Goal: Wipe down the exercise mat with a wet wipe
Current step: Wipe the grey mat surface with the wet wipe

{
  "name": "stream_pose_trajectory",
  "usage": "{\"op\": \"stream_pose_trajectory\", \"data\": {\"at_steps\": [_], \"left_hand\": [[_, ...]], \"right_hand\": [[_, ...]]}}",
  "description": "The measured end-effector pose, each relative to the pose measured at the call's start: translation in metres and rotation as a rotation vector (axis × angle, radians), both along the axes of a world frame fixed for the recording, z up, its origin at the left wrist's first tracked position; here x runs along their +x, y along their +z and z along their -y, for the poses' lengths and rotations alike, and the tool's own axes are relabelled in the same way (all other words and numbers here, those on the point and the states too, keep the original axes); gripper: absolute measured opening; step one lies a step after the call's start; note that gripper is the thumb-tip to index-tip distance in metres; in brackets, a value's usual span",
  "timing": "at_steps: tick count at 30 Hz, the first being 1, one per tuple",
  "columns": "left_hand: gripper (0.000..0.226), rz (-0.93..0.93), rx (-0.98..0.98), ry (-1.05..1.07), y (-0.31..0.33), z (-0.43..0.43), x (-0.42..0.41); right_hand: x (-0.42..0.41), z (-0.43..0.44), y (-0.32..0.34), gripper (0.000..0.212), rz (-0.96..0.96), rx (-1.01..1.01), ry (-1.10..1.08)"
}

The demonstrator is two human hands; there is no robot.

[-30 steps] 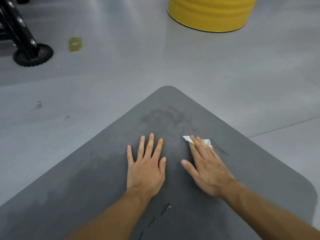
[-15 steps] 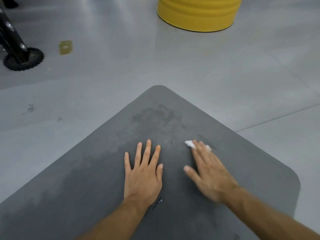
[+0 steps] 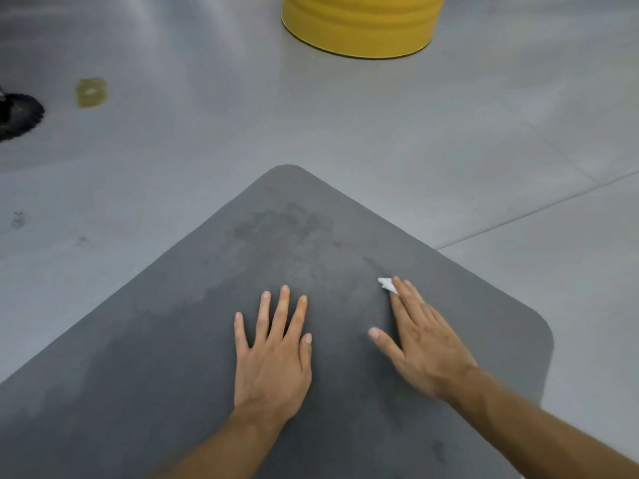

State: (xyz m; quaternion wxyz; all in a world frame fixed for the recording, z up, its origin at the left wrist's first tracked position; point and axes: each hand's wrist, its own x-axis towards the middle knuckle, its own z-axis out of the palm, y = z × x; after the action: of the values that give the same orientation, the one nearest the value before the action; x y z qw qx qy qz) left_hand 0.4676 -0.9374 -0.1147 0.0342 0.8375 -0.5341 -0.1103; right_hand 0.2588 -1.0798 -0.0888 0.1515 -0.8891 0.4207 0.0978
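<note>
Two hands flat on the exercise mat (image 3: 173,357), wet wipe (image 3: 387,284) under the right one.
The left hand (image 3: 273,354) lies palm-down, its fingers (image 3: 281,312) straight and spread, gripping nothing. At its 3 o'clock, the right hand (image 3: 425,347) presses the white wet wipe onto the mat with straight fingers, a corner showing at their tips. A yellow drum (image 3: 359,25) stands at 12 o'clock on the floor (image 3: 484,150).

Mat (image 3: 207,357) matt grey, finely ribbed, possibly foam, damp patches; floor (image 3: 207,150) smooth, semi-gloss; drum (image 3: 359,25) glossy yellow
</note>
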Motion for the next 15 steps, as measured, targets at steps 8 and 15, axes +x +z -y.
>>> {"op": "stream_pose_trajectory", "data": {"at_steps": [8, 15], "left_hand": [[0.060, 0.011, -0.005, -0.089, -0.003, -0.006, -0.030], [0.060, 0.017, -0.010, -0.129, -0.003, -0.018, -0.043]], "right_hand": [[-0.033, -0.062, -0.003, 0.086, 0.048, -0.070, 0.300], [-0.060, -0.013, -0.002, 0.087, -0.067, -0.105, -0.092]]}}
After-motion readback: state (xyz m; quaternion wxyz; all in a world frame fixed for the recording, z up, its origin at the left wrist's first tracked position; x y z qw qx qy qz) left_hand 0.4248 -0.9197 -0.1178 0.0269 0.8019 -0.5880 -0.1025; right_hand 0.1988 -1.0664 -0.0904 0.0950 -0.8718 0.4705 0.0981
